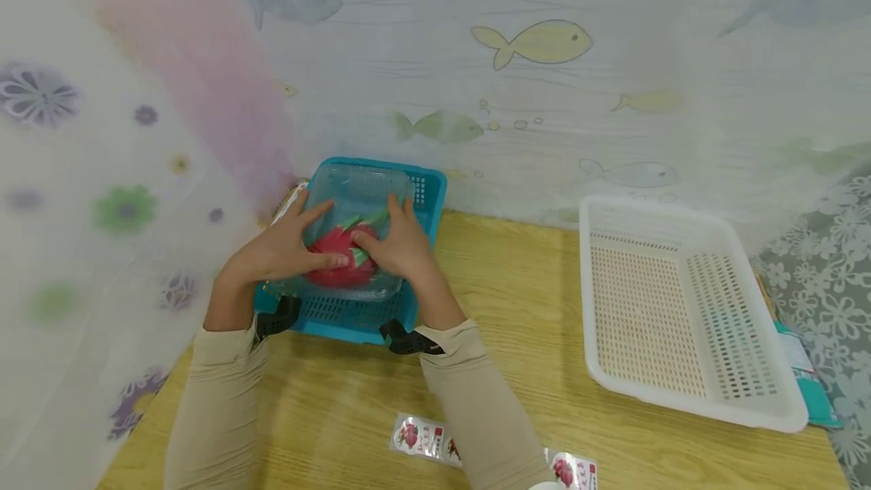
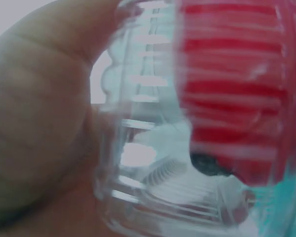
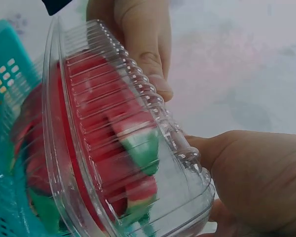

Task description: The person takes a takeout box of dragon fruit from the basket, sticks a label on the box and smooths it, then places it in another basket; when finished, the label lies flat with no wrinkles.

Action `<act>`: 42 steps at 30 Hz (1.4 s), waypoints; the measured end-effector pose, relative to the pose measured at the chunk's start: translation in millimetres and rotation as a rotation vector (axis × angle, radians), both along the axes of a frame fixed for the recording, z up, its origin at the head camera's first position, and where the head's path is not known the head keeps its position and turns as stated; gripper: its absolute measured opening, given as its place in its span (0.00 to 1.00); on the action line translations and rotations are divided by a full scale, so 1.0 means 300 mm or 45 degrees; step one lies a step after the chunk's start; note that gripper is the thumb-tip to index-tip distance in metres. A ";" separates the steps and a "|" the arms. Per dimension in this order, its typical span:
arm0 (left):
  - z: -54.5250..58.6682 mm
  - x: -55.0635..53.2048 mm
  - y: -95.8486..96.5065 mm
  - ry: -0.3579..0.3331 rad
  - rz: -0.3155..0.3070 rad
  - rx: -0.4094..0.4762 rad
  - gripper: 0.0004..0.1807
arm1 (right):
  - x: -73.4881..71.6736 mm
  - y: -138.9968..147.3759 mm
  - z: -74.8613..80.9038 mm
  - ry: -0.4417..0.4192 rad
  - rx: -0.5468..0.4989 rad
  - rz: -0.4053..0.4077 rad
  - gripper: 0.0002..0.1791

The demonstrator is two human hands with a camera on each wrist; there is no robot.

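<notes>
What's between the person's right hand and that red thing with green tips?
The wall of the clear plastic container: in the head view, the right hand touches its outside, while the red thing shows inside.

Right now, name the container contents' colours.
Contents: mainly red, some green; best in the right wrist view.

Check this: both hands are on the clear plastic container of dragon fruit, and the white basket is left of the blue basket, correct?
Not quite: the white basket is right of the blue basket in the head view. Both hands are on the clear plastic container of dragon fruit.
</notes>
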State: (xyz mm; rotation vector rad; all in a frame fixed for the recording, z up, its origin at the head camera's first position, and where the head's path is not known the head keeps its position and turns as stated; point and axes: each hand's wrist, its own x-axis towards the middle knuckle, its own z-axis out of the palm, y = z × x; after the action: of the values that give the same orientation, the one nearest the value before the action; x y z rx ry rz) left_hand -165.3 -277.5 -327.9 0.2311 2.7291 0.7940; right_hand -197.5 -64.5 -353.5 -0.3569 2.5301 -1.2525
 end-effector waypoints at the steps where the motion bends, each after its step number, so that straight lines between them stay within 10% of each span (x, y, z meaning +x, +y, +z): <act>1: 0.007 0.005 0.009 -0.002 0.003 0.003 0.57 | 0.002 0.008 0.007 -0.002 -0.003 -0.003 0.51; 24: 0.080 0.022 0.202 0.059 -0.005 -0.012 0.57 | 0.032 0.194 0.089 0.086 0.015 -0.061 0.51; 42: 0.027 0.023 0.419 0.101 -0.073 0.111 0.57 | 0.103 0.396 0.065 0.114 0.078 -0.233 0.53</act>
State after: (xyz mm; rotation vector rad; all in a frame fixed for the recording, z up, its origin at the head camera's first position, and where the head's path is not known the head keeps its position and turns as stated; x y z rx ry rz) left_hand -158.5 -151.9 -320.0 0.3647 2.7502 0.9075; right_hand -166.4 54.3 -333.9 -0.1746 2.7225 -1.2446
